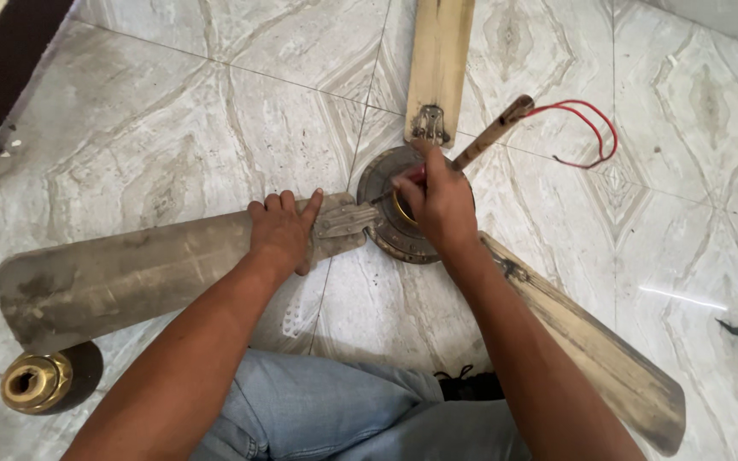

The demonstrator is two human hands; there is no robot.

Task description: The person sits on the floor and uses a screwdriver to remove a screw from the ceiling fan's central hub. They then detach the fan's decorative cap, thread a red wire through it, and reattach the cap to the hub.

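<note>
At the far left a brass cup (34, 382) stands on the tiled floor (172, 111), and your left hand (282, 232) lies spread flat on the grimy left blade (121, 277) of the ceiling fan (403, 224), just beside its metal bracket (343, 222). Your right hand (439, 198) pinches a thin tool (379, 198) over the motor hub. The fan looks heavy and stiff with dusty, slippery blades, so hold it near the brackets.

left hand (282, 232) pressed flat, fingers spread; right hand (436, 198) curled in a grip.
</note>
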